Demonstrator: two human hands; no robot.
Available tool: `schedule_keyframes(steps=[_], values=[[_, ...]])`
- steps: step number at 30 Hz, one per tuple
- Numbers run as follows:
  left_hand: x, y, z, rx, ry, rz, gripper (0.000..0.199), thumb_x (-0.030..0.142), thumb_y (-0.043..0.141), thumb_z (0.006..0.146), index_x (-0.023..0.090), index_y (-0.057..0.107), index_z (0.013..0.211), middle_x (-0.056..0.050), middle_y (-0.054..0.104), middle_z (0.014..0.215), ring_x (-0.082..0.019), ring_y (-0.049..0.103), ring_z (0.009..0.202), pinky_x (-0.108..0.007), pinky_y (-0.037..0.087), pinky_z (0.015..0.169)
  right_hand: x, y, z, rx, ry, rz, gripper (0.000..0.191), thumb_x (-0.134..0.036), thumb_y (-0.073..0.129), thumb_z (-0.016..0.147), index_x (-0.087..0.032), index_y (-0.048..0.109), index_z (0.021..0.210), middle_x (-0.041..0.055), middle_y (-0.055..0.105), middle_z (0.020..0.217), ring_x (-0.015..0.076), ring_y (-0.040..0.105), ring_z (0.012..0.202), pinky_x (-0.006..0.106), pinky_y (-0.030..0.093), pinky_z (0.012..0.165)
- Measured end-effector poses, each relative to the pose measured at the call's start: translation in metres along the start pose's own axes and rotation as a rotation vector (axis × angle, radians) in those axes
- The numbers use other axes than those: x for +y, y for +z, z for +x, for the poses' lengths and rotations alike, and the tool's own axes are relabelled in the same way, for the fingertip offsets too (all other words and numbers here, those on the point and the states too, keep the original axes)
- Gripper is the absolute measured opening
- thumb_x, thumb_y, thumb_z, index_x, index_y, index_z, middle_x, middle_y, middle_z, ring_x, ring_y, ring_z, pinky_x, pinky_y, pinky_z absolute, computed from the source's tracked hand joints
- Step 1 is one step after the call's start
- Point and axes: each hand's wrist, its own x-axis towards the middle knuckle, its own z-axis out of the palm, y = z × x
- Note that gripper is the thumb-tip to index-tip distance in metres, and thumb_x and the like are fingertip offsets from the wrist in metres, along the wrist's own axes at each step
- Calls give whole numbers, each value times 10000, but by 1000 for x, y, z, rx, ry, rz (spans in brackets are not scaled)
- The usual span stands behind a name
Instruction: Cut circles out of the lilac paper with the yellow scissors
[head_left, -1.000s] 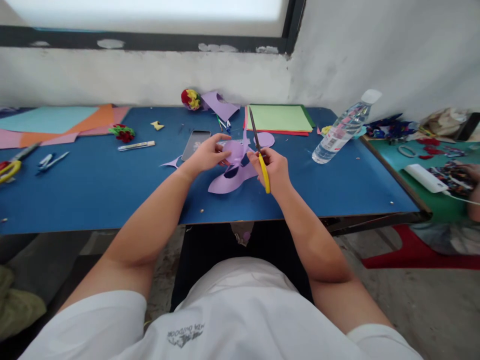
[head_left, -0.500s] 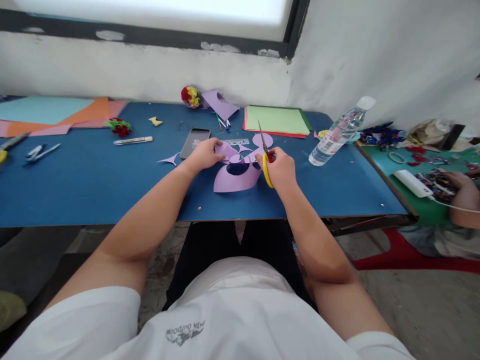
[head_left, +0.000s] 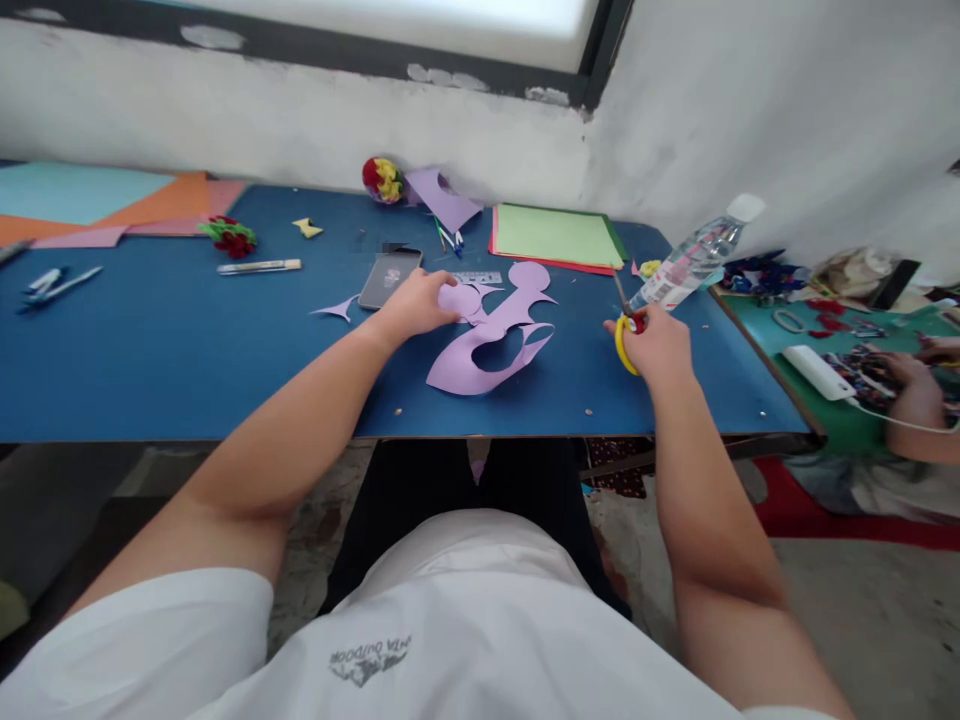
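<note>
Fingers of my left hand [head_left: 420, 304] are closed on a purple paper circle [head_left: 460, 299] near the middle of the blue table. Scissors [head_left: 625, 352] with yellow handle loops are gripped in my right hand [head_left: 661, 342], well to the right of the paper, with their blades pointing towards the wall. Between my hands lies a purple paper offcut [head_left: 456, 368] with rounded holes cut out of it. A second purple circle [head_left: 529, 276] lies just beyond it. The phone [head_left: 391, 277] rests behind my left hand, and a clear ruler [head_left: 480, 278] is partly covered by the paper.
A tilted water bottle [head_left: 694, 262] is close behind my right hand. Green paper sheets [head_left: 555, 236] lie at the back. Further left are a marker [head_left: 259, 267], pens [head_left: 67, 288] and coloured sheets [head_left: 90, 205]. Another person's hand [head_left: 911, 375] is at the green table.
My right hand has moved away to the right with the scissors, leaving the purple offcut on the table. My left hand stays at about the same place with the paper circle.
</note>
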Motion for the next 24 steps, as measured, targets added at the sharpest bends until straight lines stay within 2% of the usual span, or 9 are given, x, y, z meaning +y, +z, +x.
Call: schedule_keyframes(steps=[3,8,11,13,15,18,20,22,24], values=[[7,-3,-4,-27,-14,59,823,504,890,1045,210,712,1793,-234,721,1707,-435,721,1609,-502,524,1430,-15,-7,-6,-180,101,-146,334,-395,841,1104,-141,871,1320,261,910,1247,468,878,1262,522,677,1084],[13,3,-2,-62,27,155,862,611,832,1068,168,716,1798,-296,651,1820,-501,541,1792,-590,356,1533,-47,-19,-9,-398,-3,-346,326,-303,713,1171,-87,890,1340,344,891,1344,493,866,1362,510,663,1077],[8,7,3,-50,55,144,859,598,834,1053,161,733,1786,-297,669,1797,-508,561,1766,-615,367,1525,-73,-23,-8,-362,-13,-381,378,-361,736,1183,-103,886,1415,341,887,1382,493,878,1358,522,687,1079],[4,10,7,-29,71,113,863,590,875,1014,194,752,1770,-259,710,1763,-497,585,1741,-606,407,1506,-95,-22,-3,-312,-101,-324,446,-427,756,1199,-119,860,1506,323,883,1443,494,866,1397,530,690,1105],[0,12,12,-8,86,61,855,563,937,955,219,784,1723,-215,765,1706,-471,646,1672,-570,475,1463,-120,-16,5,-331,-253,-205,456,-446,783,1190,-147,857,1525,278,898,1441,470,863,1390,514,689,1109],[-1,13,14,2,71,-42,720,474,977,913,193,852,1564,-180,859,1552,-410,789,1438,-496,599,1316,-158,2,23,-444,-513,31,405,-406,796,1160,-183,871,1490,189,930,1323,384,879,1239,478,684,1073],[0,12,11,-3,54,-90,619,432,962,932,169,867,1485,-173,897,1449,-376,839,1296,-465,639,1215,-181,19,36,-509,-582,120,346,-383,827,1128,-197,891,1412,151,932,1268,346,880,1151,457,681,1042],[2,9,5,-7,57,-103,630,417,947,956,152,845,1519,-174,908,1399,-367,855,1240,-460,651,1158,-198,36,50,-556,-646,145,366,-355,882,1085,-209,885,1420,136,928,1310,334,882,1162,443,677,1053],[2,4,0,-14,60,-90,769,415,972,943,131,785,1633,-187,905,1401,-378,861,1229,-473,658,1138,-209,51,62,-597,-726,113,502,-328,977,996,-229,865,1475,136,910,1414,349,873,1249,451,674,1099]])
